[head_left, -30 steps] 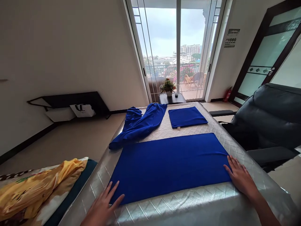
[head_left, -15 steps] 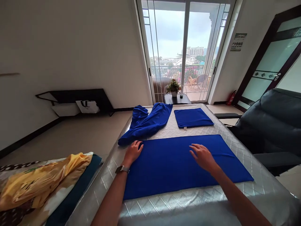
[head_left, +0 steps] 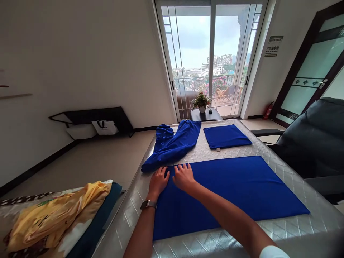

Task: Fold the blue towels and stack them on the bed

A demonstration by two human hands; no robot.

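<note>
A long blue cloth (head_left: pixel 236 190) lies flat across the near part of a quilted silver mattress (head_left: pixel 282 157). My left hand (head_left: pixel 158 182), with a watch on the wrist, rests at the cloth's far left corner, fingers curled over the edge. My right hand (head_left: pixel 183 176) lies beside it on the same corner, fingers stretched flat. A crumpled blue cloth (head_left: pixel 172 145) sits just beyond both hands. A small folded blue cloth (head_left: pixel 225 136) lies further back.
A yellow fabric heap (head_left: pixel 53 215) lies on a bed at the left. A dark armchair (head_left: pixel 314 139) stands close on the right. Beyond the mattress, a small dark table (head_left: pixel 205 114) with a potted plant stands before glass balcony doors (head_left: pixel 212 61).
Both hands left the cloth's near corners. The left went up to the far left corner; the right crossed over from the right side to join it.
</note>
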